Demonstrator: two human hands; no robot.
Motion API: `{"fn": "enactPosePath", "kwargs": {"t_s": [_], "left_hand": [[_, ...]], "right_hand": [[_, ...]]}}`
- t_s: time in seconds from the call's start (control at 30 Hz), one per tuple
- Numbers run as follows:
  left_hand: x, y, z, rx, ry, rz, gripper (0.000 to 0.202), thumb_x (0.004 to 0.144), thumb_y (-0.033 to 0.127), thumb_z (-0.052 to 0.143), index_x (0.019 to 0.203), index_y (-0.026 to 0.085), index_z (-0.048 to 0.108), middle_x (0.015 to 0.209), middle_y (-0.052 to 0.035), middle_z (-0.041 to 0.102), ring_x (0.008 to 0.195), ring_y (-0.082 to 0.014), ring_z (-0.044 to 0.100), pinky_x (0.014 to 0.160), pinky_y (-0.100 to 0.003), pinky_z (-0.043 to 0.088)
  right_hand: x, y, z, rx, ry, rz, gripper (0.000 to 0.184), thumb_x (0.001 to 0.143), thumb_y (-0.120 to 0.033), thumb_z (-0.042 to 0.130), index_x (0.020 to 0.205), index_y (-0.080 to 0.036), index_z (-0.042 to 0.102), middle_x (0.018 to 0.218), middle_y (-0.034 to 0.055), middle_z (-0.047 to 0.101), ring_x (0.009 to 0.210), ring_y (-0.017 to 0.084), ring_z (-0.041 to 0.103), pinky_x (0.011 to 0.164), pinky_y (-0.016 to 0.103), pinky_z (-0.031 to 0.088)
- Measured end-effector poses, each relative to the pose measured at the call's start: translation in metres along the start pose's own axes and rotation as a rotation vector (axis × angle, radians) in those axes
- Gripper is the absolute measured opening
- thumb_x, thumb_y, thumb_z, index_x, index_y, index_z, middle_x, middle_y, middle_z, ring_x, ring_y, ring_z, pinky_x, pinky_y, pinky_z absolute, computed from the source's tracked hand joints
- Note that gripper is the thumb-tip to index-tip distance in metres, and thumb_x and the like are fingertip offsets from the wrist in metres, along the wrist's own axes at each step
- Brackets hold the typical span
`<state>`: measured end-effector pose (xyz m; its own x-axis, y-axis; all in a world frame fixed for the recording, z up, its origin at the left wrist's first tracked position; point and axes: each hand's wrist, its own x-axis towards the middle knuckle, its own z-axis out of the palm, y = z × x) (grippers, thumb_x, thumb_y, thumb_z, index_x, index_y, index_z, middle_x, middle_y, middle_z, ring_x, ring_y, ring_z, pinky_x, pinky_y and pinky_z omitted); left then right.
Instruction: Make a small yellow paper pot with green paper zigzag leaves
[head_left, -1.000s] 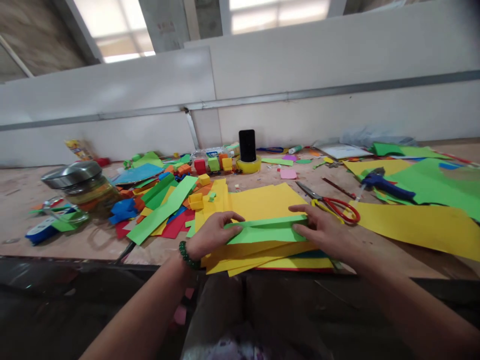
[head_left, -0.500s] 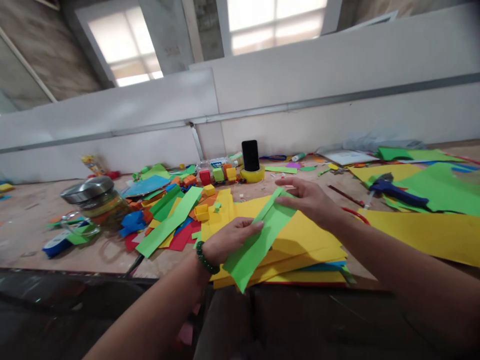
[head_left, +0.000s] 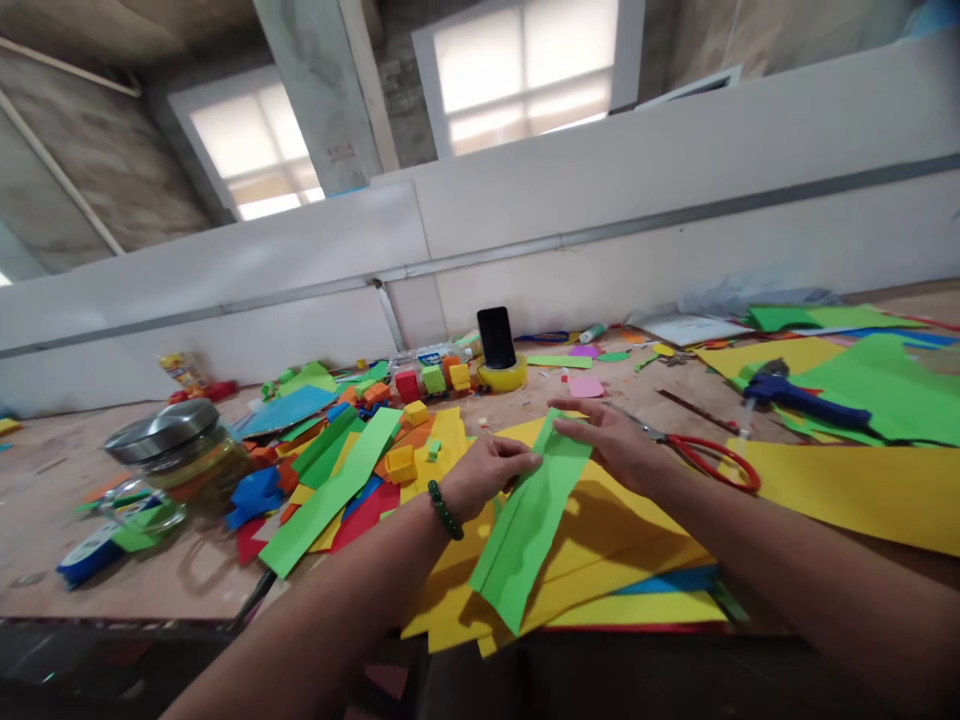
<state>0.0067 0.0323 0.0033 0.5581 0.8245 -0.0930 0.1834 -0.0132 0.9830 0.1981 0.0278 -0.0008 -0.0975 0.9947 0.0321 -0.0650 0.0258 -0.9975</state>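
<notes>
A folded green paper strip (head_left: 529,525) is held slanting over the yellow sheets (head_left: 622,525) stacked at the front edge of the table (head_left: 187,565), its lower end nearest. Its left edge is pinched by the left hand (head_left: 487,470), and its far end by the right hand (head_left: 611,440), whose fingers are pressed together. Red scissors (head_left: 709,458) are seen just beyond, and a phone (head_left: 496,337) near the back edge.

On the wooden table (head_left: 45,470): loose paper scraps (head_left: 330,490), stacked yellow sheets (head_left: 600,520), red scissors (head_left: 709,455), lidded jar (head_left: 176,450), glue gun (head_left: 795,395), tape roll (head_left: 504,375).
</notes>
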Motion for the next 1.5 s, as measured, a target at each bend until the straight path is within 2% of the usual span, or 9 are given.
{"fn": "enactPosePath", "kwargs": {"t_s": [0.17, 0.43, 0.7, 0.9, 1.0, 1.1, 1.23, 1.4, 1.5], "left_hand": [[0.009, -0.012, 0.008, -0.007, 0.04, 0.009, 0.036, 0.063, 0.046, 0.069, 0.057, 0.013, 0.056, 0.049, 0.0046, 0.043, 0.045, -0.0053, 0.035, 0.046, -0.023, 0.025], [0.001, -0.013, -0.013, -0.045, -0.147, -0.249, 0.038, 0.054, 0.042, 0.081, 0.064, 0.013, 0.057, 0.049, 0.0057, 0.046, 0.043, -0.0044, 0.038, 0.044, -0.02, 0.03], [-0.002, -0.013, -0.031, -0.033, -0.313, -0.203, 0.033, 0.056, 0.036, 0.082, 0.062, 0.013, 0.06, 0.054, 0.0042, 0.053, 0.047, -0.004, 0.044, 0.048, -0.019, 0.032], [-0.006, -0.009, -0.024, 0.025, -0.51, -0.182, 0.036, 0.066, 0.043, 0.075, 0.058, 0.012, 0.058, 0.048, 0.0037, 0.05, 0.043, -0.0038, 0.041, 0.045, -0.019, 0.03], [-0.006, -0.011, -0.01, -0.059, -0.446, -0.175, 0.036, 0.068, 0.045, 0.072, 0.063, 0.012, 0.06, 0.048, 0.003, 0.051, 0.039, -0.0045, 0.044, 0.04, -0.019, 0.028], [-0.004, -0.014, 0.001, -0.177, -0.236, -0.135, 0.034, 0.065, 0.041, 0.073, 0.077, 0.011, 0.064, 0.056, 0.0001, 0.059, 0.042, -0.0067, 0.052, 0.042, -0.018, 0.036], [0.001, -0.015, 0.006, -0.317, 0.033, -0.054, 0.031, 0.064, 0.034, 0.071, 0.082, 0.01, 0.063, 0.06, -0.0016, 0.063, 0.046, -0.0087, 0.059, 0.045, -0.017, 0.042], [0.004, -0.015, 0.006, -0.428, 0.12, -0.01, 0.027, 0.062, 0.027, 0.07, 0.081, 0.009, 0.063, 0.061, -0.0022, 0.064, 0.046, -0.0091, 0.06, 0.044, -0.016, 0.041], [0.005, -0.014, 0.008, -0.475, 0.192, 0.013, 0.025, 0.063, 0.025, 0.07, 0.079, 0.007, 0.064, 0.059, -0.0027, 0.064, 0.046, -0.0081, 0.059, 0.045, -0.015, 0.041]], "right_hand": [[0.007, 0.003, -0.006, -0.049, 0.012, -0.009, 0.047, 0.058, -0.02, 0.081, 0.102, -0.019, 0.066, 0.06, -0.0059, 0.06, 0.056, 0.011, 0.057, 0.056, 0.024, 0.044], [0.01, -0.007, -0.022, -0.022, 0.131, 0.035, 0.037, 0.058, -0.024, 0.08, 0.092, -0.02, 0.068, 0.061, -0.0013, 0.065, 0.053, 0.014, 0.058, 0.052, 0.027, 0.044], [0.012, -0.021, -0.037, 0.034, 0.256, -0.012, 0.036, 0.056, -0.02, 0.08, 0.09, -0.022, 0.068, 0.062, -0.0025, 0.065, 0.055, 0.011, 0.057, 0.052, 0.024, 0.046], [0.009, -0.019, -0.027, -0.04, 0.143, -0.066, 0.048, 0.056, -0.026, 0.082, 0.102, -0.023, 0.066, 0.073, -0.0007, 0.067, 0.061, 0.014, 0.06, 0.058, 0.027, 0.048], [0.005, -0.016, -0.013, -0.028, 0.12, -0.117, 0.049, 0.064, -0.036, 0.079, 0.109, -0.024, 0.064, 0.082, 0.001, 0.068, 0.07, 0.016, 0.062, 0.063, 0.028, 0.05], [0.0, -0.011, -0.001, -0.036, -0.004, -0.076, 0.044, 0.072, -0.045, 0.071, 0.11, -0.023, 0.063, 0.09, 0.0035, 0.069, 0.078, 0.017, 0.064, 0.066, 0.027, 0.051], [-0.006, -0.003, 0.007, -0.11, -0.178, 0.041, 0.043, 0.072, -0.04, 0.073, 0.109, -0.02, 0.065, 0.089, 0.0039, 0.071, 0.074, 0.015, 0.064, 0.06, 0.023, 0.049], [-0.007, -0.001, 0.008, 0.038, -0.235, 0.152, 0.042, 0.081, -0.054, 0.06, 0.095, -0.015, 0.069, 0.072, 0.0036, 0.07, 0.064, 0.015, 0.064, 0.058, 0.025, 0.05], [-0.007, -0.004, 0.009, 0.084, -0.187, 0.25, 0.041, 0.084, -0.053, 0.057, 0.091, -0.014, 0.068, 0.065, 0.0036, 0.068, 0.056, 0.013, 0.062, 0.05, 0.022, 0.049]]}}
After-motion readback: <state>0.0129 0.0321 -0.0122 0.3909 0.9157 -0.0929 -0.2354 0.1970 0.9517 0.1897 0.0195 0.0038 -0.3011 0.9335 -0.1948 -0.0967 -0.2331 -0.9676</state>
